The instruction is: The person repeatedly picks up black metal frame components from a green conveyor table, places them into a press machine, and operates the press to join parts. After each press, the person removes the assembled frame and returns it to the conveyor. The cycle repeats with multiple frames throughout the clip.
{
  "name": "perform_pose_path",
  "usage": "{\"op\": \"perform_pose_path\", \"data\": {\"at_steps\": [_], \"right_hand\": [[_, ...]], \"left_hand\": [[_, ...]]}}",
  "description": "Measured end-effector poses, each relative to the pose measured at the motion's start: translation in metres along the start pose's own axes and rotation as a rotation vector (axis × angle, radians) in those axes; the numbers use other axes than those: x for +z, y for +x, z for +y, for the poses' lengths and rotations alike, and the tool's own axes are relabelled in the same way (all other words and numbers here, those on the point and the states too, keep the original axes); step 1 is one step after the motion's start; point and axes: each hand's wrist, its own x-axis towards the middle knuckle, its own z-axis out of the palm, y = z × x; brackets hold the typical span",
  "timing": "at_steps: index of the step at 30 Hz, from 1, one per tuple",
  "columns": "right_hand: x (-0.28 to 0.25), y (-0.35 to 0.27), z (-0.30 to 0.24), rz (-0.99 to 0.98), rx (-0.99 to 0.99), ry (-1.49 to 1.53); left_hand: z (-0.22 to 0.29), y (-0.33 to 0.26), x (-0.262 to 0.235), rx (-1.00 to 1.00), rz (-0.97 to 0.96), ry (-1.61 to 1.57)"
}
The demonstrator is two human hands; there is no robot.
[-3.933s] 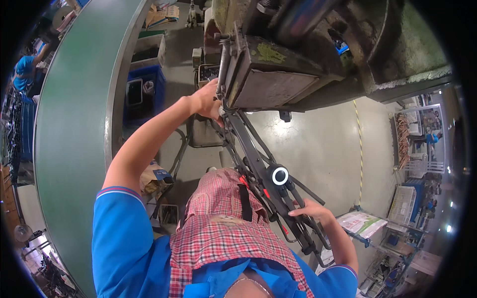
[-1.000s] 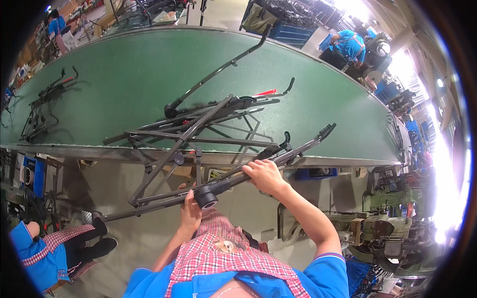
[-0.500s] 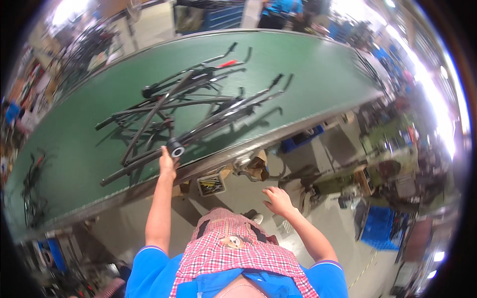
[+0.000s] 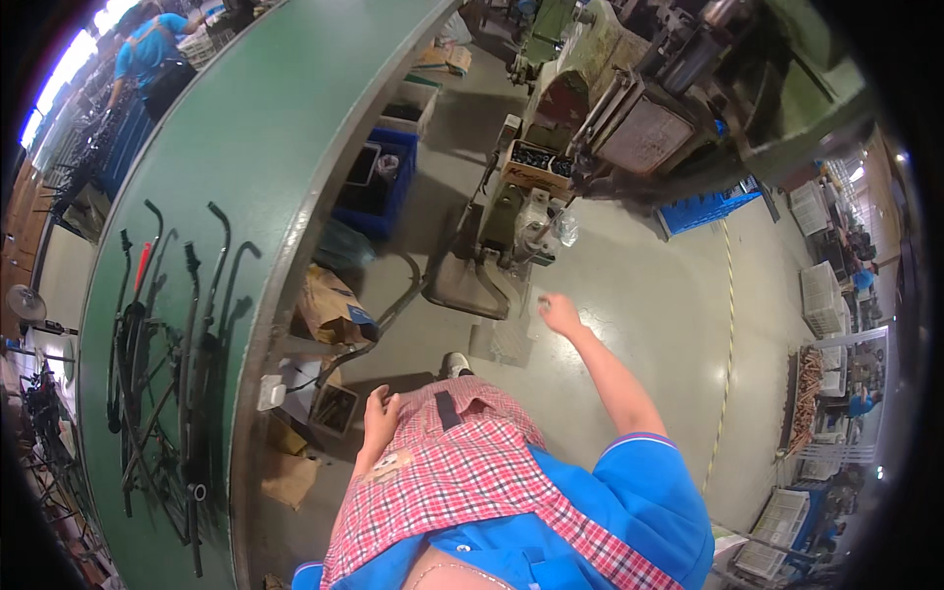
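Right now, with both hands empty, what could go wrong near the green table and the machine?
The black metal frames lie close to the green table's edge and might slide off. The right hand swings toward the machine and could strike it. A foot pedal on the floor is a possible trip hazard.

belt [image 4: 295, 128]: green, curved, runs along the left | on belt: black tube frames [image 4: 177, 393] lying flat in a loose stack, hooked ends up-picture, one red-tipped rod [image 4: 144, 264] among them | floor [image 4: 649, 295]: grey concrete, yellow line [image 4: 728, 324] | on floor: blue crate [image 4: 379, 192], brown paper bag [image 4: 329, 307], green machine [image 4: 521, 206]
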Motion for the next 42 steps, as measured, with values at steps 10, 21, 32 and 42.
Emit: {"op": "perform_pose_path", "data": {"at_steps": [10, 21, 32, 42], "right_hand": [[-0.004, 0.223, 0.105, 0.276, 0.036, 0.111], [0.019, 0.278, 0.149, -0.052, 0.271, -0.098], [0.003, 0.28, 0.15, -0.125, 0.106, -0.226], [0.009, 0.249, 0.145, 0.236, -0.183, -0.118]], "left_hand": [[0.053, 0.007, 0.026, -0.153, 0.159, 0.203], [0.057, 0.0, 0.038, -0.378, 0.229, 0.157], [0.069, 0.012, 0.041, -0.364, 0.18, 0.126], [0.071, 0.012, 0.047, -0.329, 0.049, 0.225]]}}
